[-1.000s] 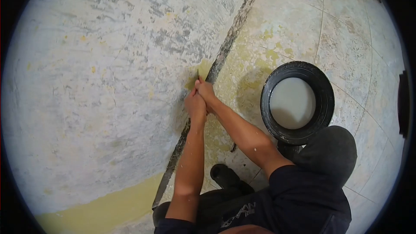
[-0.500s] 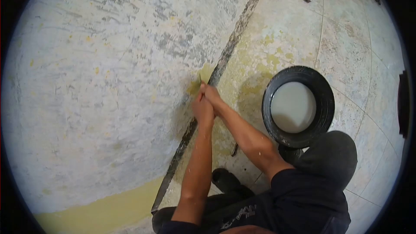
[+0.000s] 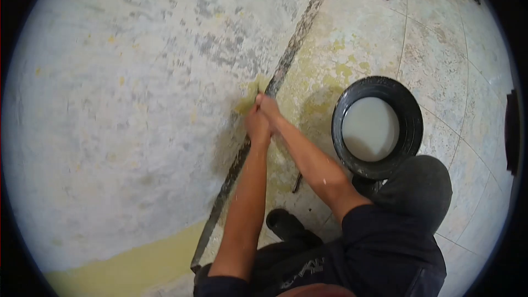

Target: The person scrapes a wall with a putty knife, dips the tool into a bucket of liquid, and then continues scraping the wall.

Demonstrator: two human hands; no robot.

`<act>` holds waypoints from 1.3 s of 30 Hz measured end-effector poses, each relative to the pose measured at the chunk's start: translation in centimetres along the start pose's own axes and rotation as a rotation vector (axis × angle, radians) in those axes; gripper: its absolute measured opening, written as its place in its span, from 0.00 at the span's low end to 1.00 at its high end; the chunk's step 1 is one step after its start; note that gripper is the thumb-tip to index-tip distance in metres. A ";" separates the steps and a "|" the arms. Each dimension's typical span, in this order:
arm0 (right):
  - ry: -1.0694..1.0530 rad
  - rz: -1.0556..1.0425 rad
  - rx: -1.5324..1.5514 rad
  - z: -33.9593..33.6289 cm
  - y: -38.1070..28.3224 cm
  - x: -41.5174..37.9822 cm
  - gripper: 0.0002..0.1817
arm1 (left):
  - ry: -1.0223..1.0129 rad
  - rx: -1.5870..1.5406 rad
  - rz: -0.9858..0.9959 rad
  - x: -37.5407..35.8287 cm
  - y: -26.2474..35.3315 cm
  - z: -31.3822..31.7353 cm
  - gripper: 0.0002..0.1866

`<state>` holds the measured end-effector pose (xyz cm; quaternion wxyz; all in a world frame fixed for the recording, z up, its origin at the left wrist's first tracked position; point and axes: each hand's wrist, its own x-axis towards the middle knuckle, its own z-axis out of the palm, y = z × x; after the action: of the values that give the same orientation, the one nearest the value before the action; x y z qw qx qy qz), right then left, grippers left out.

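Both my hands are clasped together low on a scraped wall [image 3: 137, 93], just left of the dark skirting strip [image 3: 286, 60]. My left hand [image 3: 257, 126] and my right hand [image 3: 268, 107] grip one thin scraper tool [image 3: 257, 99], of which only the tip shows above my fingers. The tip presses against a yellowish paint patch [image 3: 250, 96] on the wall. Most of the tool is hidden inside my hands.
A black bucket [image 3: 410, 132] holding pale liquid stands on the tiled floor [image 3: 440, 49] to my right. My bent knee [image 3: 418, 187] is just below it, and my dark shoe [image 3: 283, 223] rests near the skirting. A yellow painted band [image 3: 132, 267] remains at the lower left.
My clasped hands have shifted slightly up and to the right along the wall near the skirting strip, still holding the tool. The view jittered a little; the bucket stays put.
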<state>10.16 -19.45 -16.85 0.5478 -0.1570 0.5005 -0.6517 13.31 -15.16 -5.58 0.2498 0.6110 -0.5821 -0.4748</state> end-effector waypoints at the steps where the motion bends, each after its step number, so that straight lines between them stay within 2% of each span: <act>1: 0.018 0.108 0.050 -0.5 -1.0 -0.7 0.21 | 0.014 -0.008 -0.007 0.0 -1.2 -0.1 0.20; 2: 0.048 0.179 0.098 -1.4 -3.3 -0.1 0.22 | 0.014 -0.028 -0.079 1.2 -1.1 1.0 0.21; 3: 0.050 0.152 0.229 -1.6 -3.7 0.0 0.22 | 0.007 -0.037 -0.149 2.1 -0.5 2.0 0.22; 4: 0.049 0.152 0.235 -1.4 -3.1 -0.5 0.22 | 0.009 -0.031 -0.147 1.4 -0.8 2.0 0.22; 6: -0.026 0.145 0.121 -1.7 -2.9 -0.4 0.22 | 0.175 -0.072 0.061 0.2 -1.1 2.3 0.19; 7: -0.026 0.139 0.116 -1.4 -4.3 -1.0 0.22 | 0.174 -0.078 0.065 0.1 -0.2 2.3 0.19; 9: 0.079 0.129 0.162 -0.3 -5.6 -2.3 0.21 | 0.087 -0.248 -0.027 -0.1 0.4 1.5 0.18; 10: 0.073 0.135 0.168 0.0 -5.1 -1.7 0.21 | 0.093 -0.240 -0.029 0.1 0.7 1.3 0.18; 12: 0.252 0.055 0.289 0.1 -4.8 -0.3 0.14 | 0.075 -0.154 -0.095 0.7 1.6 1.6 0.19; 13: 0.249 0.051 0.274 -0.9 -4.9 0.3 0.14 | 0.076 -0.170 -0.096 1.0 1.3 2.3 0.19; 15: 0.030 0.239 0.153 -2.9 -5.8 0.8 0.20 | -0.024 -0.308 -0.062 1.8 1.2 3.4 0.20; 19: -0.027 0.198 0.088 -2.4 -4.7 0.0 0.26 | 0.109 -0.183 -0.020 0.4 0.5 3.3 0.19; 21: 0.116 0.108 0.203 -1.3 -3.1 0.7 0.20 | 0.088 -0.382 -0.065 0.2 0.9 2.9 0.21; 22: 0.117 0.120 0.204 -1.0 -4.2 -0.1 0.20 | 0.091 -0.377 -0.076 0.9 0.4 2.7 0.21; 24: 0.319 0.187 0.136 -1.5 -7.5 -1.0 0.23 | -0.065 -0.323 -0.122 2.9 0.0 2.9 0.22; 26: 0.269 0.129 0.252 -3.1 -3.0 3.3 0.26 | -0.069 -0.244 -0.079 4.9 -1.6 4.3 0.22; 28: 0.050 0.161 0.124 -4.5 -0.2 4.8 0.26 | -0.055 -0.154 -0.058 4.1 -2.7 4.5 0.22; 29: 0.052 0.152 0.124 -4.3 0.7 5.1 0.26 | 0.021 -0.175 -0.015 2.9 -3.1 4.4 0.21; 31: 0.108 -0.026 0.041 -2.5 2.7 3.4 0.27 | 0.104 -0.189 0.017 1.5 -2.0 3.9 0.21; 32: 0.106 -0.014 0.046 -2.0 2.8 3.2 0.27 | 0.094 -0.198 0.009 0.8 -1.2 3.1 0.21; 34: 0.216 0.038 -0.166 -1.5 -0.4 1.5 0.28 | 0.087 -0.210 -0.011 1.1 -0.9 2.0 0.21; 35: 0.218 0.049 -0.174 -1.6 -1.6 1.3 0.28 | 0.001 -0.234 -0.111 2.3 -0.6 1.8 0.23; 37: 0.293 0.111 -0.081 -2.1 -2.8 1.5 0.30 | -0.085 -0.268 -0.220 3.0 -1.4 2.3 0.24; 39: 0.252 0.109 -0.007 -2.6 -3.1 1.4 0.30 | -0.088 -0.261 -0.141 3.2 -0.9 3.1 0.25</act>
<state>6.01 -19.76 -15.92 0.5145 -0.0483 0.5754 -0.6340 10.62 -17.21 -8.62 0.2675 0.5911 -0.4815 -0.5892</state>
